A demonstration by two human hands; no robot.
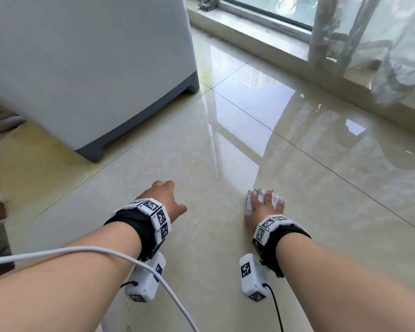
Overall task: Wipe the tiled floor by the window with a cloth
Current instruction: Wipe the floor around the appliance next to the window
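Observation:
A small whitish-grey cloth (250,202) lies flat on the glossy beige tiled floor (225,149), and my right hand (265,207) presses down on it with fingers spread over it. My left hand (164,200) rests on the bare tile to the left, about a hand's width from the cloth, fingers loosely apart and holding nothing. Both wrists carry black bands with white marker blocks.
A grey-white washing machine (94,68) stands on the floor at the far left. The window sill (261,37) runs along the back right, with a sheer curtain (369,44) hanging over it. A white cable (106,254) crosses my left forearm.

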